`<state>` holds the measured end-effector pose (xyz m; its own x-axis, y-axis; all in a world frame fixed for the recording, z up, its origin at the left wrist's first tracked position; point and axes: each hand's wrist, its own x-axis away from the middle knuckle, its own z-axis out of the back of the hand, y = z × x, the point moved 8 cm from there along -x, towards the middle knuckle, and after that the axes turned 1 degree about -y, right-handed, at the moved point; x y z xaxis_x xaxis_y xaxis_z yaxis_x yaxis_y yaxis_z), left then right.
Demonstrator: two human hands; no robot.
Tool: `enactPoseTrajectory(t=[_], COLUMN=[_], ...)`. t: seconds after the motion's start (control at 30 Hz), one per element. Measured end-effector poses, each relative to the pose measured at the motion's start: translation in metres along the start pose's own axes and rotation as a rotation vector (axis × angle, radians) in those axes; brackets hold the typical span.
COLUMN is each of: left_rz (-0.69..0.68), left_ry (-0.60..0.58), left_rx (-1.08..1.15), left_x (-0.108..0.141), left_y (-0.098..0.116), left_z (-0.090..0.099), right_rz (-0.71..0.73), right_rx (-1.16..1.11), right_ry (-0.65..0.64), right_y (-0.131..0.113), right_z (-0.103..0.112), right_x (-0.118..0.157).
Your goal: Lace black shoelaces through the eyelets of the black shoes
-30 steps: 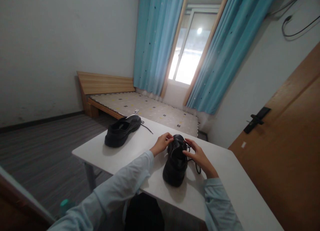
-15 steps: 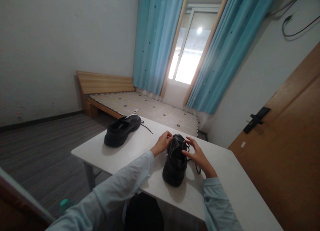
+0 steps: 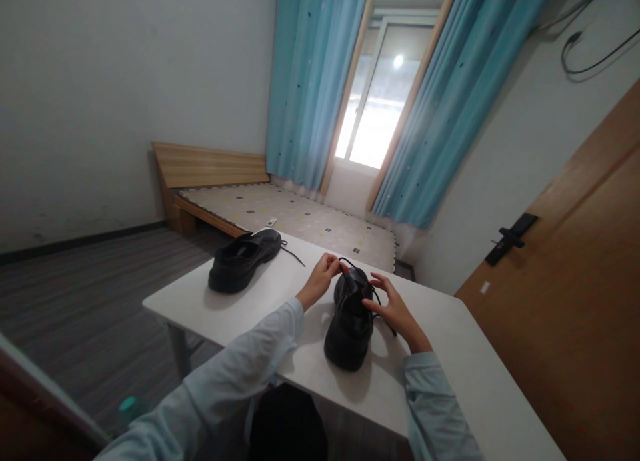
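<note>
A black lace-up shoe (image 3: 349,338) sits on the white table (image 3: 450,364) with its heel toward me. Just left of its toe, my left hand (image 3: 320,278) is closed, pinching a black shoelace (image 3: 350,261) that arcs up from the shoe's front. At the shoe's right side, my right hand (image 3: 397,311) has its thumb at the opening and its curved fingers by the lacing, gripping that side. Loose lace hangs beneath that hand. The matching black shoe (image 3: 239,264) stands farther left, its lace trailing onto the table.
Behind the table is a bed (image 3: 300,204) with a patterned mattress and a small white object (image 3: 271,222) on it. A wooden door (image 3: 565,281) with a black handle is at right. Blue curtains (image 3: 315,81) frame the window. A green-capped item (image 3: 129,406) is low at left.
My left hand has shifted slightly left and up, drawing the shoelace into a raised arc. The lace loop below my right hand has shrunk. My right hand has hardly moved.
</note>
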<state>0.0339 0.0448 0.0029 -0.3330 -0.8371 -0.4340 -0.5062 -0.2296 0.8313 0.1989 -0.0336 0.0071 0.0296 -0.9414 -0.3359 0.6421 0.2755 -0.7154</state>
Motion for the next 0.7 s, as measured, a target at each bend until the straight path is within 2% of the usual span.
enactPoseTrajectory(t=[0.1, 0.17, 0.3, 0.47, 0.7], left_rz=[0.006, -0.01, -0.079, -0.069, -0.149], left_ry=[-0.034, -0.049, -0.096, -0.112, -0.149], left_rx=[0.005, -0.068, -0.34, -0.737, -1.025], left_x=[0.001, 0.0, -0.001, 0.001, 0.003], left_y=[0.005, 0.008, 0.014, 0.014, 0.015], left_z=[-0.004, -0.004, -0.005, -0.002, -0.005], right_rz=[0.005, 0.024, 0.054, 0.065, 0.094], right_rx=[0.002, -0.002, -0.038, -0.092, -0.007], right_ry=[0.004, 0.005, 0.007, -0.007, 0.039], right_y=[0.0, -0.002, -0.003, 0.0, -0.003], right_z=[0.001, 0.001, 0.0, -0.002, 0.002], right_x=[0.0, 0.0, 0.0, -0.001, 0.0])
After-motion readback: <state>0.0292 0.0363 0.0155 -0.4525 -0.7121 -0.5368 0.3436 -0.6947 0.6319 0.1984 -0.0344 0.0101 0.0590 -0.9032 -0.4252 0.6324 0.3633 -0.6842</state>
